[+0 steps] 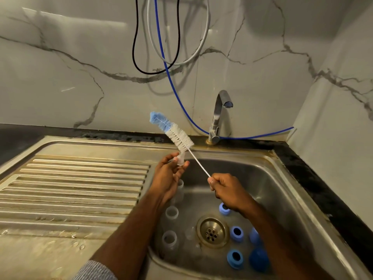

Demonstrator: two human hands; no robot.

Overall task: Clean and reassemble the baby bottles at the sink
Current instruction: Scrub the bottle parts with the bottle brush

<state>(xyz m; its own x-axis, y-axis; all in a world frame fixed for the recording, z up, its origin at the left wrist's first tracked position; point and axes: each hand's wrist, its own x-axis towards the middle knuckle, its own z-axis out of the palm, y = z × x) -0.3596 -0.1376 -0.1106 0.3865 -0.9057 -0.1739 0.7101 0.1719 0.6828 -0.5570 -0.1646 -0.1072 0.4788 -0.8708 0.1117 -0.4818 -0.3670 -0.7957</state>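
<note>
While our left hand [169,174] pinches a clear teat [180,159] and our right hand [226,188] grips the bottle brush [177,136] by its wire, we judge cleaning barely begun: clear bottles [172,212] and blue rings [236,233] lie apart in the steel sink [282,188], unassembled. Marble-patterned walls [60,77] back the tap [219,116] and the dark worktop [314,178].

I have both forearms reaching forward, bare below a grey sleeve. My left hand [168,174] is raised, fingertips pinching lightly, palm turned inward. My right hand [226,189] sits lower, fingers curled into a tight grip.
</note>
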